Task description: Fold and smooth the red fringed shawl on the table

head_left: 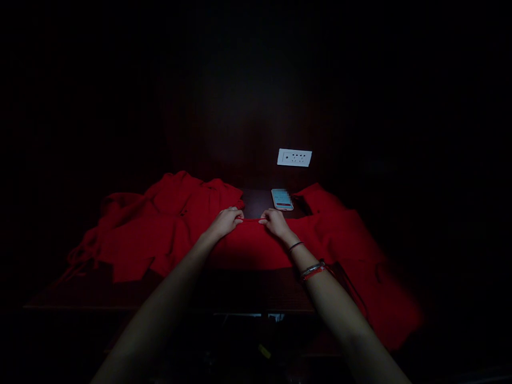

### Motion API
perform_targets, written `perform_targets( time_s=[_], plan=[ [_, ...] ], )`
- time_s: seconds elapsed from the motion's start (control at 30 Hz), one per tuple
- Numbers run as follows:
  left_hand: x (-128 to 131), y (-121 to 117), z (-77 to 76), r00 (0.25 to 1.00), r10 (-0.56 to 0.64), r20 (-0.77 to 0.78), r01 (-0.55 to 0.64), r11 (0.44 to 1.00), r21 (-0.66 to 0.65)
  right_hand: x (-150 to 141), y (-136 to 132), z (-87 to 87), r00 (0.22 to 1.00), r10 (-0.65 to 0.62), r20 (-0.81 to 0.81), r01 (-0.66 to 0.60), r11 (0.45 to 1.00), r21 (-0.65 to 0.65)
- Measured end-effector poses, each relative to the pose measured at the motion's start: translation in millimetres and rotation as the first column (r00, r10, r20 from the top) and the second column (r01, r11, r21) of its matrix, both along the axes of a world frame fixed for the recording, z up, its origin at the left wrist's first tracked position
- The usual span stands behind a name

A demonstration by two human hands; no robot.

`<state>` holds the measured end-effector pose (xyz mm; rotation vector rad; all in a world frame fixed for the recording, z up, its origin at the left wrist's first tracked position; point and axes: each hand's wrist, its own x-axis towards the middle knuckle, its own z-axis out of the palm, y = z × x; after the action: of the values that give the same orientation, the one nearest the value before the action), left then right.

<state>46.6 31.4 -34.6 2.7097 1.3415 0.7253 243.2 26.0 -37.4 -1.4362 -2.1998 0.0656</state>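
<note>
A red garment or cloth (pixel 256 245) lies spread across the dark table, its far edge pinched by both hands. My left hand (pixel 229 220) is closed on that edge, thumb against fingers. A short way to the right, my right hand (pixel 276 221) grips the same edge in a like pinch, and the stretch between them runs straight. To the left the red fabric is heaped in loose folds with thin ties hanging at its side. On the right, more red fabric (pixel 356 240) spreads out and drapes over the table's front edge.
Behind the right hand lies a lit phone (pixel 282 199) on the table. A white socket panel (pixel 294 157) is on the dark wall beyond. The table's front edge (pixel 80 307) shows at lower left. A small yellow object (pixel 264 351) is below; surroundings are very dark.
</note>
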Motion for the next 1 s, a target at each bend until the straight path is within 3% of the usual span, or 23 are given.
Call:
perform_targets(
  time_s=[0.17,0.27,0.37,0.47,0.6,0.87,1.0],
  plan=[
    [4,-8,-1.1,0.994,0.108,0.009,-0.108,0.992,0.069,3,-13,3.8,0.998,-0.023,0.056,0.024,1.0,-0.015],
    [8,-29,2.5,0.991,0.133,0.02,-0.135,0.981,0.14,9,-40,14.8,0.986,0.087,0.139,-0.08,0.995,-0.053],
    [7,-62,5.3,0.999,0.001,-0.044,0.004,0.992,0.128,14,-76,25.4,0.936,0.297,0.187,-0.274,0.951,-0.141],
    [-1,-95,3.3,0.978,-0.193,-0.083,0.192,0.981,-0.019,16,-107,26.3,0.877,0.428,0.218,-0.394,0.9,-0.185],
    [-11,-119,-3.2,0.952,-0.289,-0.098,0.279,0.954,-0.108,15,-126,16.0,0.86,0.402,0.314,-0.388,0.915,-0.109],
    [-7,-119,-8.2,0.913,-0.203,-0.353,0.241,0.968,0.068,13,-129,13.2,0.793,0.353,0.497,-0.387,0.921,-0.037],
    [-8,-122,-1.3,0.885,-0.135,-0.445,0.215,0.967,0.135,13,-132,17.5,0.832,0.319,0.455,-0.375,0.926,0.035]
  ],
)
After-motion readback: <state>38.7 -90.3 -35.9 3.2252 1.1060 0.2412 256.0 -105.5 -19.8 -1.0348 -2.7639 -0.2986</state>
